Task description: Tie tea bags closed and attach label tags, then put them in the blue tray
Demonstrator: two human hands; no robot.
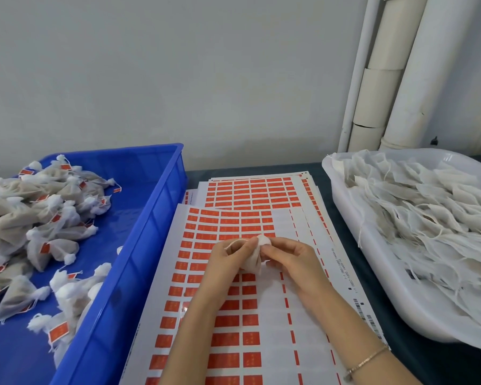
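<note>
Hands at work on one small white mesh tea bag (252,259) above sheets of orange label stickers (228,307).
Left hand (222,259) and right hand (292,259) meet around the bag, both pinching it, a thin string looped over the left fingers; a gold bracelet (368,359) circles the right wrist; the blue plastic tray (150,218) of tied, tagged bags sits left on the counter; a white tub (372,259) of untied bags sits right.
</note>
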